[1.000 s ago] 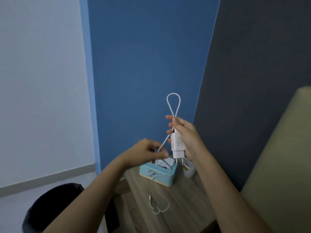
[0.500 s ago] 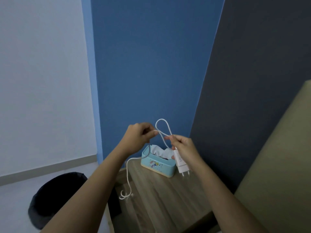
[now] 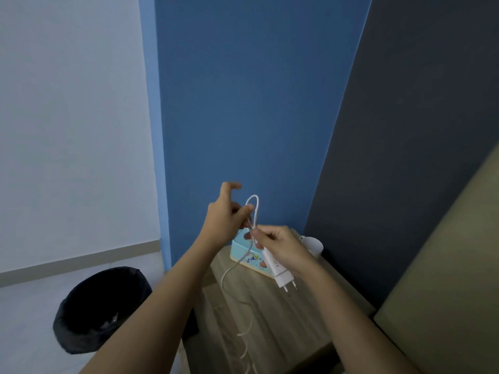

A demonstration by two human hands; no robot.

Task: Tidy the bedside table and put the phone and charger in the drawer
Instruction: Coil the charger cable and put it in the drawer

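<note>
My right hand (image 3: 280, 245) grips the white charger plug (image 3: 279, 273), prongs pointing down and to the right, above the wooden bedside table (image 3: 305, 325). Its white cable (image 3: 253, 211) loops up between both hands. My left hand (image 3: 225, 215) pinches the cable beside the loop, index finger raised. The rest of the cable hangs down over the table's left side and trails to the front. No phone or drawer shows.
A light-blue tissue box (image 3: 249, 259) and a white cup (image 3: 313, 245) stand at the back of the table against the blue wall. A black bin (image 3: 100, 309) sits on the floor to the left. A beige headboard (image 3: 445, 279) rises on the right.
Both hands have lowered toward the table and come together. The loop has shrunk, and the loose cable end has swung from the table's middle to its left side.
</note>
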